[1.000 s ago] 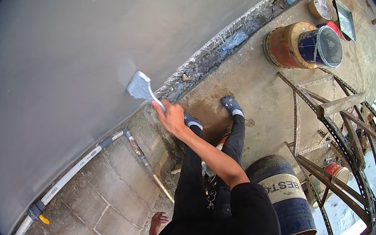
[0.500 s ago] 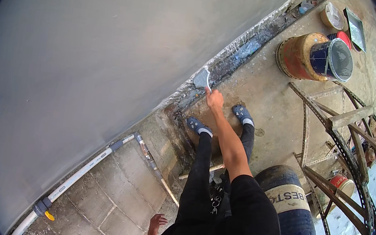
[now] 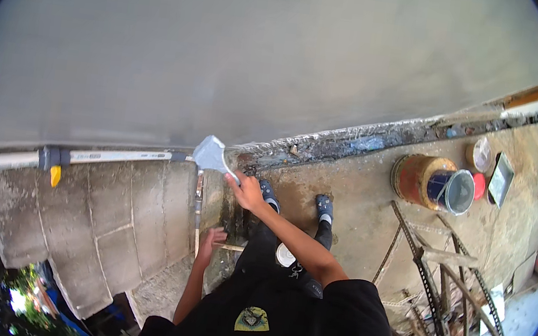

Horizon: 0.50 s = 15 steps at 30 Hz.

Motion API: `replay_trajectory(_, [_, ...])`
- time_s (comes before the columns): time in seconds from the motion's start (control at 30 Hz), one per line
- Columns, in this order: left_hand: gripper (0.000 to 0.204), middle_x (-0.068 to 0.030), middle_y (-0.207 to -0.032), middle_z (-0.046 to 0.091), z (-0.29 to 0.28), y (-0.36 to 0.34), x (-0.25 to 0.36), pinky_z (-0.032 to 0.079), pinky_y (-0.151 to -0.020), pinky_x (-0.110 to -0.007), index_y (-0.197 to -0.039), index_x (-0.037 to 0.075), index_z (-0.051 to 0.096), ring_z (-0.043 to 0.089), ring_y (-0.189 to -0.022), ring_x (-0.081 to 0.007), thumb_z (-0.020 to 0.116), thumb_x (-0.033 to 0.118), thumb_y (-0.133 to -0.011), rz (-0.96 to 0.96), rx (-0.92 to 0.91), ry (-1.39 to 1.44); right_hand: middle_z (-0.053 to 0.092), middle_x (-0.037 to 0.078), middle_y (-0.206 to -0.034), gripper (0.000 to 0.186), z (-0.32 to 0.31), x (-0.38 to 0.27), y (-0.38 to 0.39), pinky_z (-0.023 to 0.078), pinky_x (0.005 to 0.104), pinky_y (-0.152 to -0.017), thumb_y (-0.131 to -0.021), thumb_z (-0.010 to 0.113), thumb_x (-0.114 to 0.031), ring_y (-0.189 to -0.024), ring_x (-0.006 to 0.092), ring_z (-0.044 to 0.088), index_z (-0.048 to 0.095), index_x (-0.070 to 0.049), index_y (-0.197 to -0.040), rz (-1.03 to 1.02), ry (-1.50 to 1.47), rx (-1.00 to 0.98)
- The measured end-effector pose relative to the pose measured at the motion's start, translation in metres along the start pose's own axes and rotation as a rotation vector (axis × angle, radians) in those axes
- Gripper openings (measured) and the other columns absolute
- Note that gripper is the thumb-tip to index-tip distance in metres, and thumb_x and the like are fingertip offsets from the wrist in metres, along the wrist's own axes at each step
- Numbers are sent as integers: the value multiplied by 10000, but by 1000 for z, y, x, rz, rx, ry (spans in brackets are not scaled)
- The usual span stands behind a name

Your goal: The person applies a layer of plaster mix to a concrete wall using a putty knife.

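Smooth grey wall fills the upper view; the right hand grasps a pale-grey tool, its head near the wall's lower edge, by a white pipe; the left hand hangs loosely released

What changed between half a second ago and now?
The right hand carried the flat-headed tool leftward, toward the white pipe; the empty left hand reached farther forward, and the camera view turned. The right hand's grip on the tool and the stacked buckets stayed unchanged.
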State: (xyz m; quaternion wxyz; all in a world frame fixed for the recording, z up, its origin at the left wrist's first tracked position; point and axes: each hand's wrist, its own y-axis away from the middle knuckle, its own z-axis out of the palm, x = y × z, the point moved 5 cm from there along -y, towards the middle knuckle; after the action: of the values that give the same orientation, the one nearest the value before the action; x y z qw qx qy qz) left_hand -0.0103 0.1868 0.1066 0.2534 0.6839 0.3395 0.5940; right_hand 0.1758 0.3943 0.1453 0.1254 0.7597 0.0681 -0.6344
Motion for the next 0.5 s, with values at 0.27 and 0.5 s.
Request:
replay_trajectory(0.27, [412,-29,-927,556,85,-47,73,415,-723,-261,-1108,61,535,518,-847,-117,404,404,-921,305,56,641,583,257,-694,581,30,13,49,436,451,-658,-925,280,-432,-708,415,575,566,45,-758,211,87,-143])
replay_trajectory(0.5, [202,-17,-810,567,112,-70,88,431,-680,-238,-987,57,548,536,-736,-95,478,232,-914,292,-13,1062,559,155,-594,649,11,48,32,440,356,-577,-925,232,-489,-579,257,567,595,27,-778,183,237,-311])
